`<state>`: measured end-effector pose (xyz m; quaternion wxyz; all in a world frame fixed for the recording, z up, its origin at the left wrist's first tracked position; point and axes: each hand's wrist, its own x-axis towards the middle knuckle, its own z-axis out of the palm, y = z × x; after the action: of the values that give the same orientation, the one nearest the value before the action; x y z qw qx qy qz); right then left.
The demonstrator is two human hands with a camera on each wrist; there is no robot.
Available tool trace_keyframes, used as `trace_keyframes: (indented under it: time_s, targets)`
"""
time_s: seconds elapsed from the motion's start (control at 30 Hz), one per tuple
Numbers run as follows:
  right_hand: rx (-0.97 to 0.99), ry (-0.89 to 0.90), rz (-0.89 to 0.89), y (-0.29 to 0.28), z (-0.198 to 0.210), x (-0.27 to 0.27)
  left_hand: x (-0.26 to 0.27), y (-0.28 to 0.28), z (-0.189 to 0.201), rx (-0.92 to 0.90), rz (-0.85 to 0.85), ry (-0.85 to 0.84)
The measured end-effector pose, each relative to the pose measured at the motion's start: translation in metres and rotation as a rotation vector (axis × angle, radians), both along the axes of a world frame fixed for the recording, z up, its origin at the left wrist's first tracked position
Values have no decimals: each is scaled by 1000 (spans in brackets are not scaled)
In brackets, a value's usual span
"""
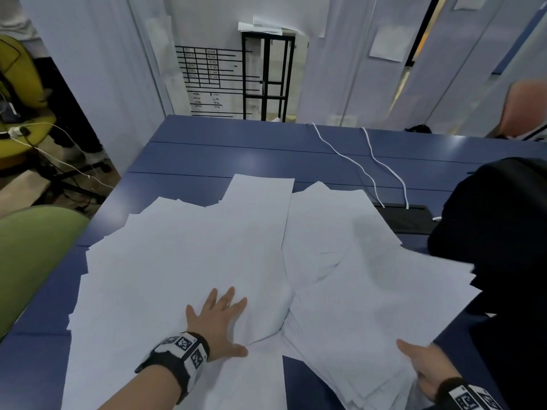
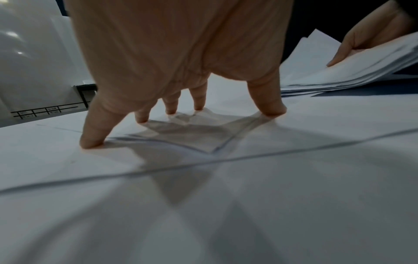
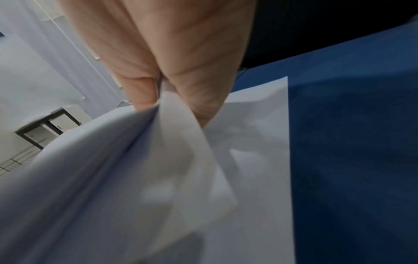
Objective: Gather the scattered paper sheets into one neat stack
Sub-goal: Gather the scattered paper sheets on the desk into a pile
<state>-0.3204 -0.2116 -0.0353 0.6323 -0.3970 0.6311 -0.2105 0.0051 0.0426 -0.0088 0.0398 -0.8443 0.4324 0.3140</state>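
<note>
White paper sheets (image 1: 183, 255) lie fanned over the near half of a blue table (image 1: 225, 149). My left hand (image 1: 217, 318) rests flat on them with fingers spread, and in the left wrist view its fingertips (image 2: 90, 142) press on the sheets (image 2: 226, 196). A thicker, loose bundle of sheets (image 1: 370, 306) lies on the right, lifted at its near edge. My right hand (image 1: 426, 371) grips that bundle's near right corner, thumb on top. In the right wrist view the bundle (image 3: 126, 178) bends between thumb and fingers (image 3: 140, 94).
A black bag (image 1: 500, 232) sits at the table's right side against the paper. Two white cables (image 1: 355, 164) run to a black device (image 1: 405, 217) behind the sheets. A green chair back (image 1: 32, 255) stands at the left, a yellow chair (image 1: 20, 93) farther off.
</note>
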Motion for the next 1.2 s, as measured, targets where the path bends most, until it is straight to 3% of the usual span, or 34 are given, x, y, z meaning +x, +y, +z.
trace_keyframes:
  time_s: [0.07,0.13,0.27,0.37,0.53,0.73,0.83,1.07,1.2]
  targets:
    - [-60,-69,-13,1,11,0,5,-1,4,-2,21,43]
    - [-118,-127,2,-1,24,0,12,-2,12,-79,167,81]
    - [-194,-227,-10,-9,39,-1,34,-7,13,-310,768,-135]
    - [-218,-291,-44,-13,51,2,50,-7,8,-228,1047,-126]
    - [-233,-382,-13,-24,66,12,53,-21,0,-129,1096,-97]
    - [-272,-383,16,-33,65,20,53,-35,9,-66,1010,-17]
    - [-255,-406,13,-33,57,25,51,-37,10,-140,1019,44]
    - [-113,-348,69,-16,38,30,51,-21,-7,-499,973,227]
    - [-31,-309,150,-8,28,33,59,-5,3,-658,1049,231]
